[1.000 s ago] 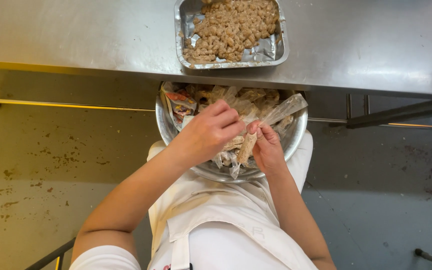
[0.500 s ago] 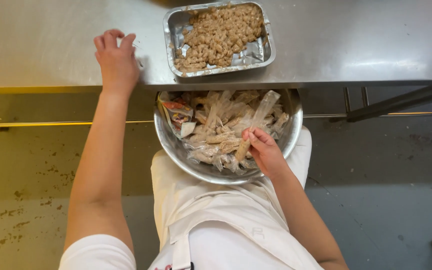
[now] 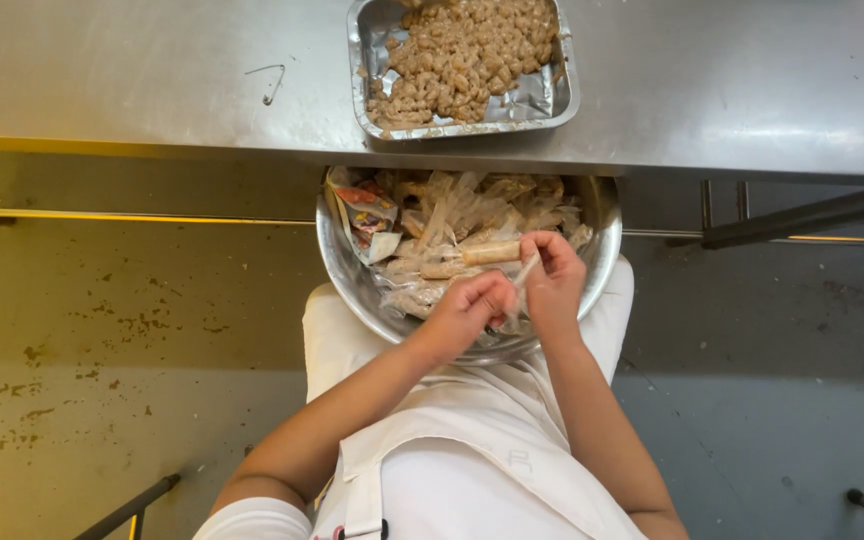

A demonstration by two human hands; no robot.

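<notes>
A round steel bowl (image 3: pixel 344 285) rests on my lap, full of clear plastic wrappers and small tan stick-shaped rolls. My right hand (image 3: pixel 555 283) pinches one tan roll (image 3: pixel 489 253) that is still partly in its clear wrapper. My left hand (image 3: pixel 464 312) is closed on the wrapper's near end, beside the right hand, over the bowl's near side. A foil tray (image 3: pixel 552 98) heaped with unwrapped tan pieces sits on the steel table just beyond the bowl.
The steel table (image 3: pixel 132 80) runs across the top, with a small bent wire clip (image 3: pixel 270 84) lying on it at the left. A coloured printed packet (image 3: pixel 364 205) lies at the bowl's left side. Stained floor spreads below, and metal frame bars (image 3: pixel 802 215) stand at right.
My left hand has come back from the table top at the left and now grips the wrapper over the bowl. My right hand has lifted a roll from the pile.
</notes>
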